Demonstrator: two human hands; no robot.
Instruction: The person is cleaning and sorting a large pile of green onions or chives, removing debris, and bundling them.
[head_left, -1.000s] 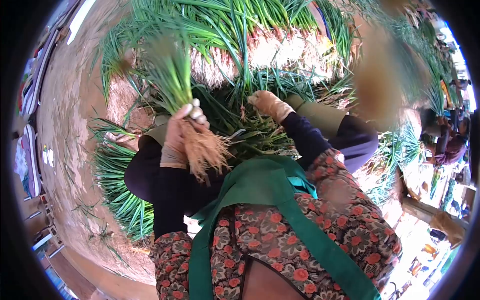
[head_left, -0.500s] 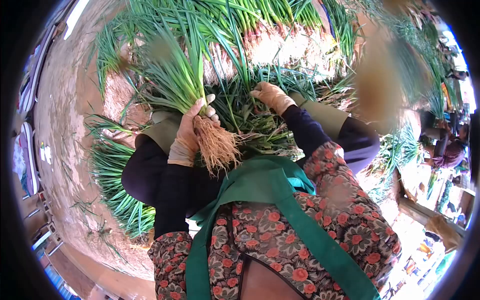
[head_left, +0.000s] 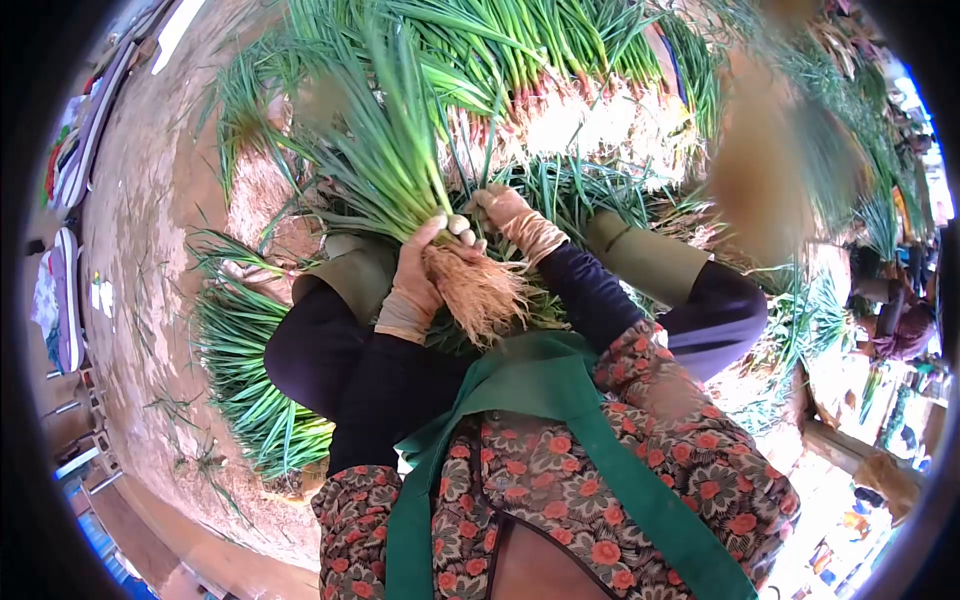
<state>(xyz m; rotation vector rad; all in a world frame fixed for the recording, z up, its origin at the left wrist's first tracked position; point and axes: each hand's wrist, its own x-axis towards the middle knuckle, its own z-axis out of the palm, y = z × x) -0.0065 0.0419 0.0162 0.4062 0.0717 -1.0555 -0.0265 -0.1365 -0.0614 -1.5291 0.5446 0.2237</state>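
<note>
My gloved left hand (head_left: 412, 285) is wrapped round the lower stems of a bunch of green onions (head_left: 405, 170). Long green leaves fan up and away from that grip, while the pale brown roots hang toward my apron. Close on the right side of the bunch, my gloved right hand (head_left: 512, 220) has its fingers curled in a pinch near the left fingertips. What sits between those right fingers is too small to make out. Beneath both hands, between my knees, lie loose green leaves (head_left: 545, 305).
A long row of green onions (head_left: 540, 50) lies ahead, roots facing me. Another pile (head_left: 250, 370) rests on the dirt floor (head_left: 140, 290) at left. More greens (head_left: 800, 310) lie at right, where another person (head_left: 905, 325) sits farther off. Brown blurs cover part of the upper right.
My right hand has come leftward and slightly down, up to the bunch. The left hand with the green onions appears slightly farther right and lower, as the whole view has shifted a little.
</note>
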